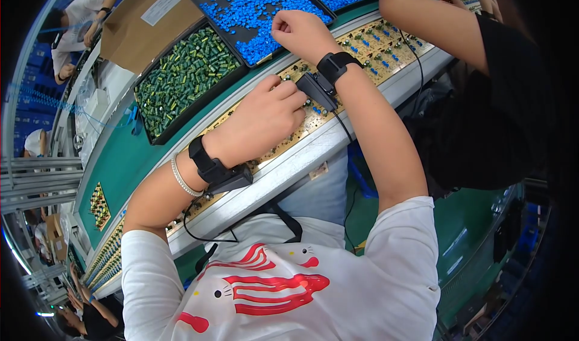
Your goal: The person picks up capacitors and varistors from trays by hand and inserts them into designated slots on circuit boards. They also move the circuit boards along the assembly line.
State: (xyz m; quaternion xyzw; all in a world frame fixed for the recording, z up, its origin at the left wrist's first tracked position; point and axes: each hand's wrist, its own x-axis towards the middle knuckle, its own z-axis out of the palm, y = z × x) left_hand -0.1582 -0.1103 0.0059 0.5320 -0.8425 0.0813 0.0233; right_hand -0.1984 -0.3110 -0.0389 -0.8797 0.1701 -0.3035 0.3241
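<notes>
Right hand point(304, 34) nearer the blue parts point(259, 6), above the near side of their black tray point(227, 34); pile spread from 8 round to 1 o'clock of the fingers point(280, 24). Circuit boards point(371, 54) at about 5 o'clock from the same fingers, long axis of the row from 8 to 2 o'clock, passing under the left hand point(262, 121). Right wrist bent, fingers curled toward the thumb; any part held, impossible to tell. Left hand palm down, aimed toward 2 o'clock, fingers bent, tips and any grip hidden.
</notes>
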